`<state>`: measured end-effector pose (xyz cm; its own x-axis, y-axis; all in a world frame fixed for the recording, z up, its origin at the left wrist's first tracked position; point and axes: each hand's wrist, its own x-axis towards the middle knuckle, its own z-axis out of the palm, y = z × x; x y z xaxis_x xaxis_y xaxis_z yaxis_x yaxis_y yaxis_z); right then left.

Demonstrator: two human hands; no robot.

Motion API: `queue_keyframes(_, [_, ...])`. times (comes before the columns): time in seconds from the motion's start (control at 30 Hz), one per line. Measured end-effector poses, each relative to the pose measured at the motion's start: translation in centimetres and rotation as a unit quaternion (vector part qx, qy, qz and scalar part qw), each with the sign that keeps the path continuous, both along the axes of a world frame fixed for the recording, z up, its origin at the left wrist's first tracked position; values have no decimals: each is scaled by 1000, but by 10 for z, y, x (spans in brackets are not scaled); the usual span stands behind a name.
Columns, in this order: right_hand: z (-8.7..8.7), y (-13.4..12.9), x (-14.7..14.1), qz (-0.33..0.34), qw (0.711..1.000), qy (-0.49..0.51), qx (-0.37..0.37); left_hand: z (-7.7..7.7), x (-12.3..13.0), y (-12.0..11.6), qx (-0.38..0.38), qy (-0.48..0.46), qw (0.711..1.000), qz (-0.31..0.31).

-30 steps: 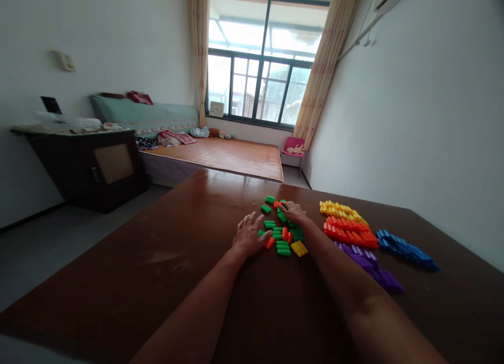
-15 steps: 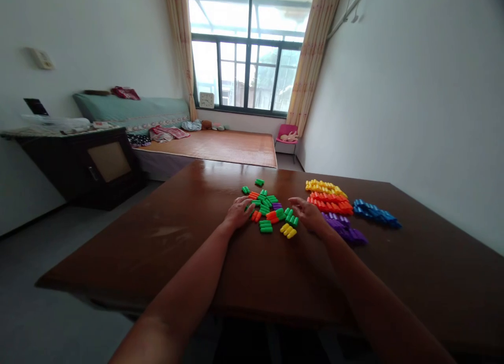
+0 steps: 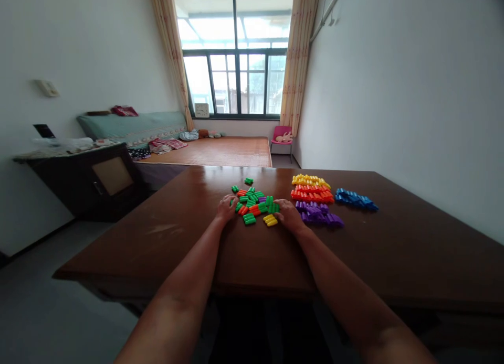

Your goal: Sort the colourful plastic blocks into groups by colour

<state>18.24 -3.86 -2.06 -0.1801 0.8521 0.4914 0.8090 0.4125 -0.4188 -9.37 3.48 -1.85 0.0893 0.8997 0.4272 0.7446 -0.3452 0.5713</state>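
On the table lies a cluster of small ribbed plastic pieces, mostly green [image 3: 251,199], with orange pieces [image 3: 243,210] among them. My left hand [image 3: 227,206] rests at the cluster's left edge, fingers forward and apart, a green piece close to its fingertips. At the right edge, my right hand [image 3: 289,215] has its fingers closed at a green piece [image 3: 273,207]; the exact grip is too small to make out. A yellow piece [image 3: 270,220] lies just below that hand, and a separate green piece [image 3: 249,218] lies nearer to me.
Right of my right hand lie rows of yellow pieces [image 3: 311,180], orange pieces [image 3: 312,194], purple pieces [image 3: 318,213] and blue pieces [image 3: 356,199] on the brown table [image 3: 157,248]. Beyond stand a bed [image 3: 220,149], a dark cabinet [image 3: 86,180] and a pink chair [image 3: 281,135].
My right hand has come in against the green pieces on the right side of the cluster. My left hand stays by the left edge. The camera view has shifted a little.
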Motion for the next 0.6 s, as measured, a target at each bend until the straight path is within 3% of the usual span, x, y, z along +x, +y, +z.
queue_keyframes(0.2, [4, 1, 7, 62, 994, 88, 33, 4, 0, -14, 96, -42, 994, -18])
queue_keyframes(0.3, [10, -6, -3, 102, 990, 86, 46, 14, 14, -31, 129, -53, 988, -70])
queue_keyframes(0.47, [15, -18, -26, 180, 982, 30, 55, 17, 43, -49, 50, -105, 973, -201])
queue_keyframes(0.6, [17, -19, -32, 172, 983, -12, 58, 16, 47, -47, -8, -135, 970, -202])
